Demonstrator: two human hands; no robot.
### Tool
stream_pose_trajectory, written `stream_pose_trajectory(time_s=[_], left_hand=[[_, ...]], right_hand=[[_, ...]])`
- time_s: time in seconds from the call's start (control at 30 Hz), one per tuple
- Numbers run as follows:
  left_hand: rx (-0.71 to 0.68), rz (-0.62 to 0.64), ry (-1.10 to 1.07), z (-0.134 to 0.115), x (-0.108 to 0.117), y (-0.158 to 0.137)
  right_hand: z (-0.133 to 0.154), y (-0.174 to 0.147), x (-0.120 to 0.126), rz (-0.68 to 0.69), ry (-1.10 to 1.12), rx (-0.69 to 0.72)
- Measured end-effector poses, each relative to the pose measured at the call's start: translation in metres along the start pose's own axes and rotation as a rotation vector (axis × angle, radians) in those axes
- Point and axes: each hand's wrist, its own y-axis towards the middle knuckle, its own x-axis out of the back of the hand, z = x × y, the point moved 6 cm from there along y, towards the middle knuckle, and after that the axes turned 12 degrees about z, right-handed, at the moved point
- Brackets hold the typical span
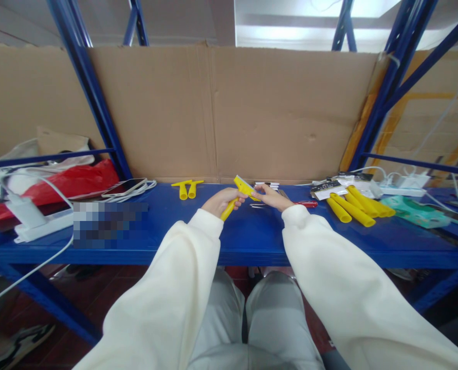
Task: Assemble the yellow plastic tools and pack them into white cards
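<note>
My left hand (223, 200) is closed around the handle of a yellow scraper (245, 188), holding it tilted above the blue tabletop. A pale strip runs along the far edge of the scraper's head. Bent fingers of my right hand (275, 198) grip the right end of that head; their tips partly hide it. Beneath the right hand lies a red-handled tool (308, 204), its middle hidden. Small black-and-white pieces (267, 185) lie just behind the hands. To the left, two yellow T-shaped scrapers (187, 189) lie side by side near the cardboard.
Several yellow handled pieces (354, 209) lie at right beside black-and-white packets (326, 189) and a green plastic packet (417, 211). Power strips with cables (46, 225) and a phone (124, 187) are at left. A cardboard panel (229, 113) closes the back between blue posts.
</note>
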Motion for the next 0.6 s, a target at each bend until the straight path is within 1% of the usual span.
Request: stream_pose_trajectory(time_s=[0.17,0.43,0.5,0.6], left_hand=[[-0.013,0.010,0.001,0.001,0.004,0.001],[-0.032,0.005,-0.031,0.000,0.005,0.001],[-0.031,-0.005,-0.026,-0.001,0.006,0.000],[-0.027,-0.033,-0.016,-0.001,0.009,-0.001]], right_hand=[[-0.001,0.001,-0.003,0.060,-0.027,0.012],[-0.009,0.006,-0.005,0.027,-0.017,0.007],[-0.008,0.006,-0.002,0.020,-0.076,0.004],[-0.007,0.002,0.012,-0.001,-0.288,-0.047]])
